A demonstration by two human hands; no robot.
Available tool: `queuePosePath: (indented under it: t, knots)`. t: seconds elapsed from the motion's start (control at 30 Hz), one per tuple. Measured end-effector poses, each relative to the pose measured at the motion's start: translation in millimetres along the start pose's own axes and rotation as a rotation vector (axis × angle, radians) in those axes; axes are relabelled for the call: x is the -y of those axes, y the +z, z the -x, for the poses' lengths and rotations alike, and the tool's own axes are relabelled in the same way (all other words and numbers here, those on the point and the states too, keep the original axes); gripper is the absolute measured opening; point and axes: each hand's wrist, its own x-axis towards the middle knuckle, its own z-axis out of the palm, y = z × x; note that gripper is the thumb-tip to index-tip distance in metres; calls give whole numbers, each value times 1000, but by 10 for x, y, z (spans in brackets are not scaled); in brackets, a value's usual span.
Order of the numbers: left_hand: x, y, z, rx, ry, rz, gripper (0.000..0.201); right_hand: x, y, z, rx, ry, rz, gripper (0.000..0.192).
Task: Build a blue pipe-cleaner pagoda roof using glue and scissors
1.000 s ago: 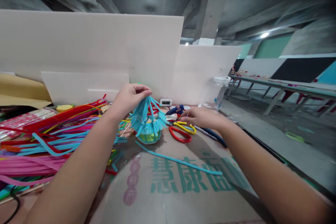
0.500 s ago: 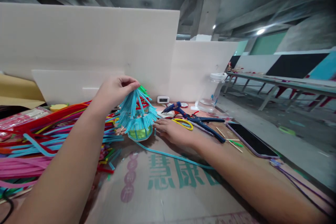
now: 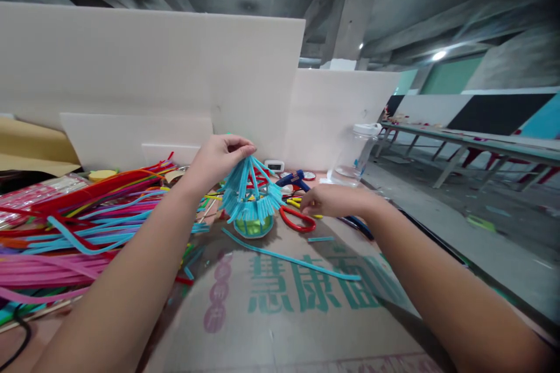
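My left hand point(image 3: 225, 157) pinches the top of a small cone-roofed model point(image 3: 254, 201) made of light blue pipe cleaners. Its fringed roof spreads over a round, green-floored base standing on the cardboard. To the right, my right hand point(image 3: 330, 201) is closed with its fingers curled down, beside a red loop handle point(image 3: 298, 222) and over a yellow loop handle point(image 3: 294, 202), which it partly covers. What its fingertips hold, if anything, is hidden. A long blue pipe cleaner point(image 3: 293, 258) and a short cut piece point(image 3: 321, 239) lie in front of the model.
Bundles of coloured pipe cleaners point(image 3: 48, 268) cover the left side. Behind my right hand are a blue glue gun point(image 3: 291, 178), a small digital clock point(image 3: 275, 166) and a clear water bottle point(image 3: 350, 157). White boards point(image 3: 153, 64) stand along the back.
My right hand has moved right, away from the model's base, to the loop handles. The red loop and short blue piece now show. My left hand keeps its pinch on the model's top.
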Motion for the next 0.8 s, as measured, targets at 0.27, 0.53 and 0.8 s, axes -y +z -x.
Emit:
queuePosePath:
  t: [0.27,0.53,0.8]
  knots:
    - [-19,138,4,58,14,-3,37,-570,321,-234,-448,367,-6,33]
    - [-70,105,22,61,2,-60,32,-690,580,-371,-597,378,-109,45]
    - [14,134,-1,3,68,-55,33,149,217,-210,-975,-63,-55,33]
